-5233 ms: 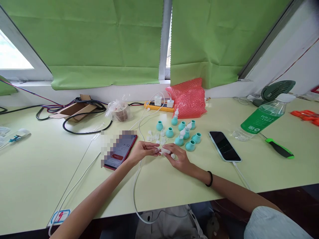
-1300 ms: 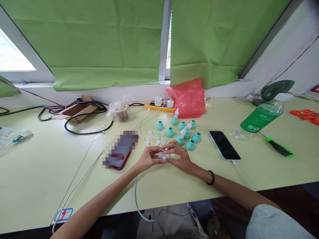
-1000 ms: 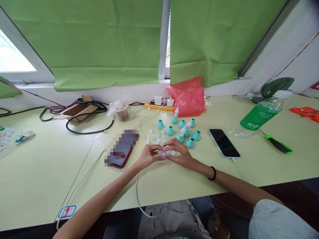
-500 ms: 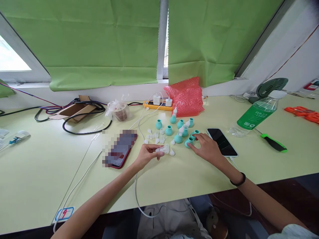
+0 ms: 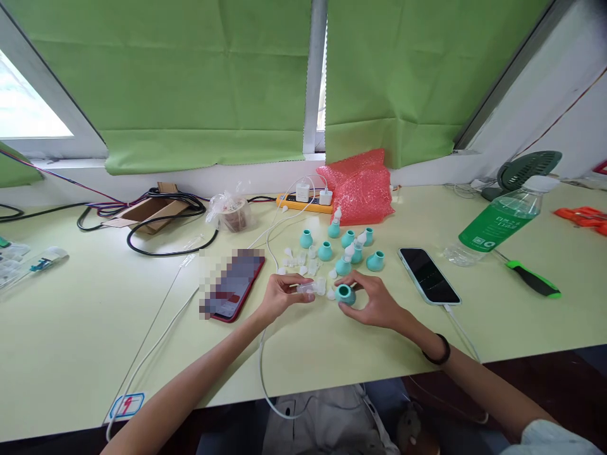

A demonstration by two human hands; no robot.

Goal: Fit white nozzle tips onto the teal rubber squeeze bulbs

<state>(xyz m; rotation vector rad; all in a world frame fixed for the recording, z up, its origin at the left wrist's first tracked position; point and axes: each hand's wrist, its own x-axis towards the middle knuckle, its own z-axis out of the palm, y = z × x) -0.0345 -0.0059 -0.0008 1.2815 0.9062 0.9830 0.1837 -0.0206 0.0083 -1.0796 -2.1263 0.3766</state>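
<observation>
My left hand [image 5: 285, 297] pinches a clear plastic nozzle piece [image 5: 317, 286] over the table. Facing it, my right hand [image 5: 372, 300] has its fingers wrapped round a teal rubber bulb [image 5: 346, 294], whose open mouth points up toward me. Beyond the hands stand several more teal bulbs [image 5: 325, 251], some with a white tip [image 5: 349, 251] fitted in the neck. Small clear and white plastic parts [image 5: 300, 260] lie scattered just past my left hand. A white cap-like piece [image 5: 331, 294] sits between the two hands.
A red-cased phone [image 5: 239, 284] lies on the left and a charging phone [image 5: 429, 276] on the right. Farther right are a tilted water bottle [image 5: 497, 227] and a screwdriver [image 5: 533, 278]. Red bubble wrap [image 5: 358, 189] and a power strip [image 5: 303, 203] stand behind. A white cable [image 5: 260, 360] crosses the table's front edge.
My right hand has taken a teal bulb from the group and brought it left and nearer, close to the clear piece. My left hand still holds that piece.
</observation>
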